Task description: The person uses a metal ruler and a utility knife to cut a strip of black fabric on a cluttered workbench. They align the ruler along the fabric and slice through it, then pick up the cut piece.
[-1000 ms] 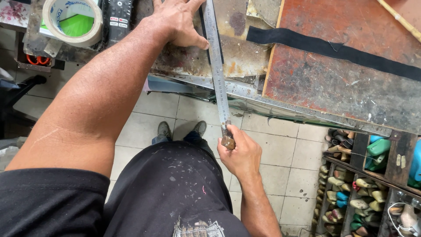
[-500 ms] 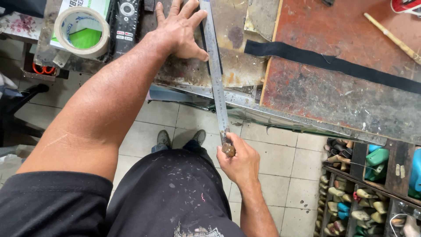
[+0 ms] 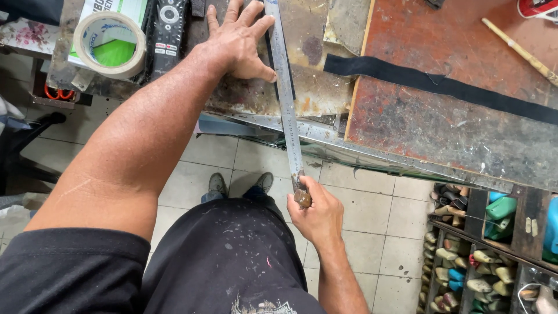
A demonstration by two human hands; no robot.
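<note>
My left hand [image 3: 241,40] lies flat on the worn worktop [image 3: 317,87], fingers spread. Its thumb and index finger rest against the left edge of a long steel ruler [image 3: 285,87]. The ruler runs from the top of the view down past the bench edge and out over the floor. My right hand [image 3: 318,216] is below the bench edge at the ruler's near end, closed around a small brown-handled tool [image 3: 302,197]. The tool's tip sits against the ruler; its blade is hidden. A long black strip [image 3: 442,87] lies across the red-brown board [image 3: 442,134] to the right.
A roll of tape [image 3: 110,43] and a black remote control [image 3: 168,26] lie left of my left hand. A wooden stick [image 3: 517,49] rests at the board's far right. Shelves of shoe lasts [image 3: 482,261] stand low on the right. My feet are on the tiled floor [image 3: 372,203].
The view has tilted so the bench sits lower in frame. Both hands keep their places on the ruler and the tool.
</note>
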